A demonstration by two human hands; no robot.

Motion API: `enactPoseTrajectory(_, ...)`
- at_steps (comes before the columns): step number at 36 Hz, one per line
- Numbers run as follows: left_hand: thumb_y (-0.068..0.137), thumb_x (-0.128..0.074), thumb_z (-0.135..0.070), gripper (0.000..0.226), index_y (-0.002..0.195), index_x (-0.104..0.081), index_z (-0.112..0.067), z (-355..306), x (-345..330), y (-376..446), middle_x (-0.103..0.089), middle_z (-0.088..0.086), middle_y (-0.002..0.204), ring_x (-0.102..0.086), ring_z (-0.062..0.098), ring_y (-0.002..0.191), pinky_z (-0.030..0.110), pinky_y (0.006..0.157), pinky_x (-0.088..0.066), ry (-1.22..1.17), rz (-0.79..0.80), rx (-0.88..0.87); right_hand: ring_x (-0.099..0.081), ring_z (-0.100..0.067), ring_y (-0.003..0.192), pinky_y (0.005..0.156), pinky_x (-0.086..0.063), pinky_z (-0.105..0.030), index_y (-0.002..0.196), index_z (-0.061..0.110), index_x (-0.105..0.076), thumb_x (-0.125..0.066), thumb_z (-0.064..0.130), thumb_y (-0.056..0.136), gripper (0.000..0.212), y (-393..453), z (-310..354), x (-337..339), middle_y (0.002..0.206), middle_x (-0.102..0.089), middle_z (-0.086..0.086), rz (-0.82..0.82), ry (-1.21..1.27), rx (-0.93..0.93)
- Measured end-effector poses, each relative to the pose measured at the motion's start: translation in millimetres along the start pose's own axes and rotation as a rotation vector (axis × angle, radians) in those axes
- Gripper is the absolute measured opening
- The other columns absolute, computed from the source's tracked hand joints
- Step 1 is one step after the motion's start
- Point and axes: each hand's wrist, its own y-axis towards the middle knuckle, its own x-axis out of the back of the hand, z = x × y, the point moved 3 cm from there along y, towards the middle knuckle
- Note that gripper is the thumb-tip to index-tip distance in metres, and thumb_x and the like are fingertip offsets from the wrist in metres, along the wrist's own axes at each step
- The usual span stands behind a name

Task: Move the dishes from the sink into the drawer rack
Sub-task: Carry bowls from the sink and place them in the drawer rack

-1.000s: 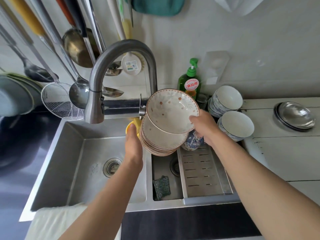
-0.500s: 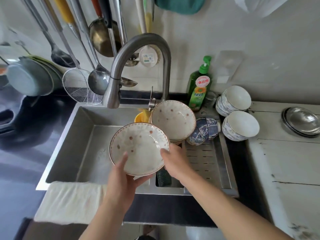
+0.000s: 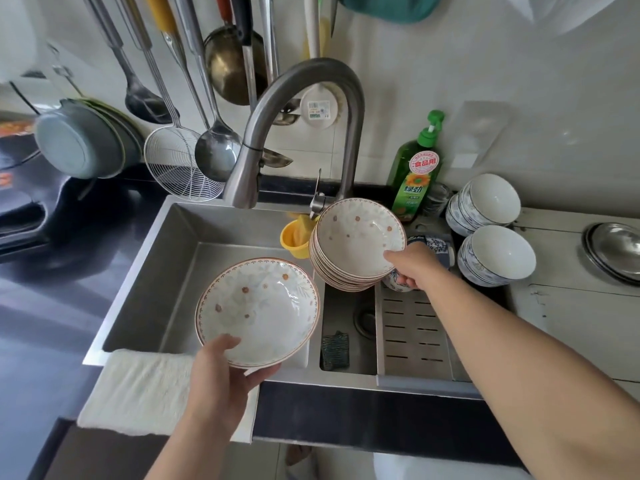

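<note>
My left hand (image 3: 221, 379) grips a white flowered dish (image 3: 258, 311) by its near rim, thumb on the inside, above the front of the steel sink (image 3: 138, 271). A stack of matching flowered dishes (image 3: 356, 244) leans at the sink's divider, under the tap. My right hand (image 3: 412, 266) pinches the near right rim of the stack's top dish. A blue-patterned bowl (image 3: 434, 247) lies partly hidden behind that hand. The drawer rack is out of view.
A curved tap (image 3: 304, 109) arches over the sink. A yellow cup (image 3: 298, 237), green soap bottle (image 3: 415, 174), two stacks of blue-rimmed bowls (image 3: 491, 230) and steel plates (image 3: 616, 251) stand around. A white cloth (image 3: 138, 393) drapes the front edge. Ladles hang on the wall.
The right hand let go of the dish that both hands held and reached back to the stack's top dish. The left hand alone now holds the first dish, lower and nearer.
</note>
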Motion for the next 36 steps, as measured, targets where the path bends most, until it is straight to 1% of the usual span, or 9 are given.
enactPoseTrajectory(6, 0.092, -0.045, -0.005, 0.050, 0.140, -0.051, -0.015, -2.6, 2.9, 1.5, -0.062, 0.015, 0.129, -0.063, 0.036, 0.113, 0.047, 0.072, -0.062, -0.004, 0.006, -0.004, -0.050, -0.024, 0.049, 0.048, -0.038, -0.026, 0.080, 0.001, -0.065, -0.053, 0.014, 0.088, 0.020, 2.1, 10.8, 6.6, 0.059, -0.061, -0.012, 0.036, -0.065, -0.030)
enactPoseTrajectory(10, 0.092, -0.045, -0.005, 0.049, 0.140, -0.051, -0.016, -3.3, 4.0, 4.2, -0.062, 0.013, 0.128, -0.063, 0.033, 0.111, 0.049, 0.075, -0.061, -0.014, 0.014, 0.001, -0.044, -0.008, 0.042, 0.039, -0.030, -0.017, 0.107, 0.010, -0.061, -0.052, 0.017, 0.100, 0.014, 0.7, 5.6, 11.8, 0.065, -0.059, -0.004, 0.150, 0.204, -0.144)
enactPoseTrajectory(15, 0.092, -0.046, -0.007, 0.048, 0.137, -0.054, -0.020, -0.9, 9.6, 6.1, -0.063, 0.012, 0.128, -0.064, 0.033, 0.113, 0.049, 0.076, -0.060, -0.009, 0.016, 0.017, -0.050, -0.010, 0.044, 0.037, -0.033, -0.018, 0.122, 0.003, -0.057, -0.051, 0.010, 0.101, 0.023, -11.0, 1.9, 22.3, 0.072, -0.061, -0.010, 0.189, 0.436, -0.089)
enactPoseTrajectory(19, 0.091, -0.047, -0.009, 0.046, 0.135, -0.056, -0.023, -0.6, 17.6, 0.2, -0.063, 0.011, 0.128, -0.063, 0.034, 0.114, 0.049, 0.075, -0.060, 0.011, 0.016, 0.015, -0.057, -0.017, 0.054, 0.040, -0.043, -0.020, 0.121, 0.002, -0.058, -0.053, 0.008, 0.100, 0.022, -39.4, 5.1, 42.8, 0.074, -0.063, -0.014, 0.200, 0.686, -0.015)
enactPoseTrajectory(25, 0.089, -0.048, -0.010, 0.044, 0.130, -0.060, -0.022, 14.1, 33.7, -33.7, -0.066, 0.013, 0.128, -0.065, 0.036, 0.112, 0.049, 0.078, -0.059, -0.011, -0.015, -0.010, -0.069, -0.036, 0.097, 0.063, -0.065, -0.039, 0.112, 0.005, -0.059, -0.051, -0.001, 0.099, 0.016, -96.2, -23.9, 76.8, 0.110, -0.067, -0.021, 0.180, 1.080, 0.056)
enactPoseTrajectory(28, 0.087, -0.051, -0.009, 0.046, 0.131, -0.061, -0.020, 30.1, 39.9, -61.1, -0.067, 0.015, 0.127, -0.068, 0.036, 0.111, 0.053, 0.083, -0.059, -0.026, -0.032, -0.049, -0.070, -0.031, 0.098, 0.066, -0.064, -0.041, 0.119, 0.008, -0.061, -0.051, -0.003, 0.095, 0.027, -119.8, -57.8, 76.7, 0.115, -0.069, -0.015, 0.127, 1.082, 0.081)
enactPoseTrajectory(31, 0.094, -0.054, -0.002, 0.036, 0.129, -0.059, -0.006, 58.1, 48.5, -98.1, -0.065, 0.021, 0.127, -0.074, 0.023, 0.093, 0.042, 0.075, -0.062, -0.067, -0.072, -0.115, -0.070, -0.027, 0.098, 0.070, -0.062, -0.041, 0.112, 0.020, -0.065, -0.051, -0.005, 0.093, 0.034, -146.6, -98.1, 60.8, 0.112, -0.072, -0.009, 0.185, 1.028, 0.097)
enactPoseTrajectory(34, 0.093, -0.049, -0.012, 0.038, 0.129, -0.062, -0.009, 99.6, 64.2, -140.2, -0.071, 0.020, 0.121, -0.072, 0.039, 0.103, 0.055, 0.085, -0.059, -0.155, -0.124, -0.129, -0.071, -0.031, 0.101, 0.068, -0.063, -0.042, 0.119, 0.018, -0.066, -0.047, -0.008, 0.088, 0.045, -170.3, -131.0, 36.8, 0.110, -0.075, -0.011, 0.330, 1.010, 0.073)
enactPoseTrajectory(36, 0.093, -0.048, -0.013, 0.040, 0.131, -0.061, -0.012, 130.9, 81.0, -178.1, -0.072, 0.018, 0.120, -0.070, 0.040, 0.106, 0.051, 0.077, -0.061, -0.232, -0.221, -0.165, -0.070, -0.032, 0.101, 0.071, -0.064, -0.046, 0.117, 0.017, -0.067, -0.045, -0.009, 0.087, 0.045, -190.6, -149.6, 18.5, 0.108, -0.075, -0.012, 0.427, 0.936, 0.063)
